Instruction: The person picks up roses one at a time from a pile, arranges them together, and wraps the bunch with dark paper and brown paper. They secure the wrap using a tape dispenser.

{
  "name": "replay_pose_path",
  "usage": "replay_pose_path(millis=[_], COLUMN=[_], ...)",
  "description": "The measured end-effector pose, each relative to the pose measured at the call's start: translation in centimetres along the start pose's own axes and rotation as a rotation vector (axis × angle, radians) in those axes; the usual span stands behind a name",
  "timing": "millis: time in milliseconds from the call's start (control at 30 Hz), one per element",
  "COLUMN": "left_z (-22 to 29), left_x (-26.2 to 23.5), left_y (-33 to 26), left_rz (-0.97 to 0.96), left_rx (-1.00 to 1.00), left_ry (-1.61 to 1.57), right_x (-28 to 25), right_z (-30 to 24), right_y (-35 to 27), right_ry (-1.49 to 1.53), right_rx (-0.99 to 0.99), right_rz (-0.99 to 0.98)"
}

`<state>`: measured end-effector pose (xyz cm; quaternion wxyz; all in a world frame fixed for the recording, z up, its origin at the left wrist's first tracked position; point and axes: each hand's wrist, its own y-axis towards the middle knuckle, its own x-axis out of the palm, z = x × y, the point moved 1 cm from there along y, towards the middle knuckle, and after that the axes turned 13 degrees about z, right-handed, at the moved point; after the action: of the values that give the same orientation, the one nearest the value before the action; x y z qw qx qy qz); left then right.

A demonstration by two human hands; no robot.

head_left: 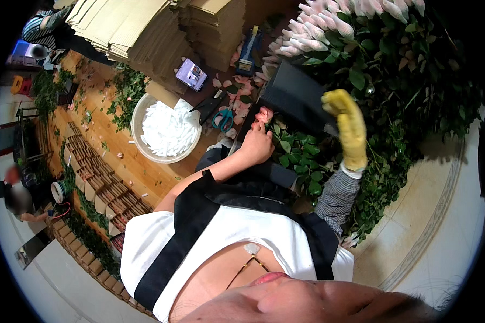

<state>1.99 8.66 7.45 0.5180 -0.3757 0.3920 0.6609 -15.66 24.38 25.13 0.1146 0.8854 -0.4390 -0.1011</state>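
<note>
My bare left hand [257, 144] has its fingers closed round a pink rose [264, 114], at the bloom's base. Green leaves [307, 159] spread just right of this hand, and which stem they belong to I cannot tell. My right hand [348, 129], in a yellow glove, is raised with its fingers extended and bent over at the tips, and nothing shows in it. Between and beyond the hands lies a dark box-like block [298, 90]. Teal-handled scissors [223, 119] and a black-handled tool [207, 107] rest left of the rose, among loose pink petals [241, 89].
A round tub [140, 151] of small white tubes stands left. Behind it are cardboard stacks [140, 32], a lit phone [191, 74] and a blue tool [249, 51]. Net-sleeved roses [318, 32] pile up at far right. Two people [40, 29] are in the left background.
</note>
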Motion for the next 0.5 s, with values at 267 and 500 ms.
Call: replay_pose_path(millis=[267, 500], left_z=[0.4, 0.0], left_x=[0.8, 0.8], left_y=[0.3, 0.1], left_rz=[0.012, 0.005], left_rx=[-0.014, 0.006], left_ry=[-0.029, 0.024], right_x=[-9.6, -9.4], right_z=[12.1, 15.1], right_y=[-3.9, -3.6], right_ry=[-0.289, -1.332], right_rx=[0.892, -0.488], right_rz=[0.64, 0.207])
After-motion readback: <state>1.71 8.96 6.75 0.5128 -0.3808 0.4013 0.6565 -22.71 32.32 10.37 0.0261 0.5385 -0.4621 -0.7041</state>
